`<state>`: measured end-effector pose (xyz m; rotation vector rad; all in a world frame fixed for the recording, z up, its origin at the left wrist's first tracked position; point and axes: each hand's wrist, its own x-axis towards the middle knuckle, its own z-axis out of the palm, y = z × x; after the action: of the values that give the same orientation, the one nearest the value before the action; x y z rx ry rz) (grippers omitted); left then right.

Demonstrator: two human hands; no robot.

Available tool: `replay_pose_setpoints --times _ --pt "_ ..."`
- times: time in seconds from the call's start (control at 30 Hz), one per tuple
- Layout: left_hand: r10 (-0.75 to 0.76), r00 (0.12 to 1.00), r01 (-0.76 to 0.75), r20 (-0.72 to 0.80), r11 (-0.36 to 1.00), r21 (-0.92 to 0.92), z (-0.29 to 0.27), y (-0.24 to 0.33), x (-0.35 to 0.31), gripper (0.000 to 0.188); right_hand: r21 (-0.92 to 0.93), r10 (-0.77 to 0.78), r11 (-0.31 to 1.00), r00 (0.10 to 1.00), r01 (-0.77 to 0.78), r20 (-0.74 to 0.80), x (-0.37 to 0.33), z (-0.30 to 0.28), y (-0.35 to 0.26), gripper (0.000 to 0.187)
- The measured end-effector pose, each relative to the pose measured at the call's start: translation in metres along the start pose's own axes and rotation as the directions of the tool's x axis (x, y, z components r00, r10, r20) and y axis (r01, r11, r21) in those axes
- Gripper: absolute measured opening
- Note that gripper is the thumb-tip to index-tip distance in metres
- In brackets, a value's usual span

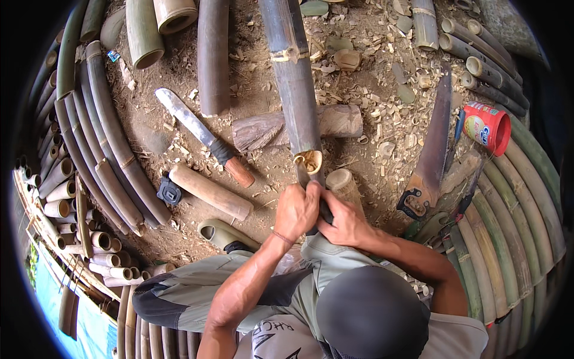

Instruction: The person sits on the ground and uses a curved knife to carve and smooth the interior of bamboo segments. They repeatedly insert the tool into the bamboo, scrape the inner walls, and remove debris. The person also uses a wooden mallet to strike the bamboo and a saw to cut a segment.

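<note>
A long dark bamboo pole (297,99) comes toward me from the far edge, resting across a short wooden log (260,131). Its cut, hollow end (311,160) faces me, pale inside. A knife (302,175) with a narrow blade has its tip at the rim of that end. My left hand (297,209) is closed around the knife close to the bamboo. Just behind it, my right hand (344,220) is closed on the knife's dark handle, the two hands touching. The fingers partly hide the knife.
A machete (197,130) lies to the left, near a bamboo piece (210,191) and a black tape measure (169,190). On the right are a handsaw (431,143) and a red tin (487,128). Bamboo poles (107,119) line both sides; wood chips (382,107) cover the ground.
</note>
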<state>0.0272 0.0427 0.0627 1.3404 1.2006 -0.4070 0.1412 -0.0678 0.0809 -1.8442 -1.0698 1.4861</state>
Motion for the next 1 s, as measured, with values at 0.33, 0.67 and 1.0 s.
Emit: replay_pose_setpoints --times 0.33,0.67,1.0 --pt "0.111 0.897 0.441 0.428 -0.171 -0.881 0.06 0.013 -0.004 0.046 -0.624 0.07 0.722 0.866 0.299 0.496 0.052 -0.106 -0.045 0.02" --pt "-0.156 0.988 0.13 0.014 0.767 -0.629 -0.001 0.014 -0.04 0.041 -0.235 -0.131 0.956 0.974 0.174 0.185 0.015 -0.034 -0.043 0.046" --pt "0.007 0.902 0.432 0.432 -0.06 -0.9 0.049 0.015 -0.009 0.035 -0.622 0.169 0.748 0.839 0.232 0.517 0.058 -0.099 -0.065 0.021"
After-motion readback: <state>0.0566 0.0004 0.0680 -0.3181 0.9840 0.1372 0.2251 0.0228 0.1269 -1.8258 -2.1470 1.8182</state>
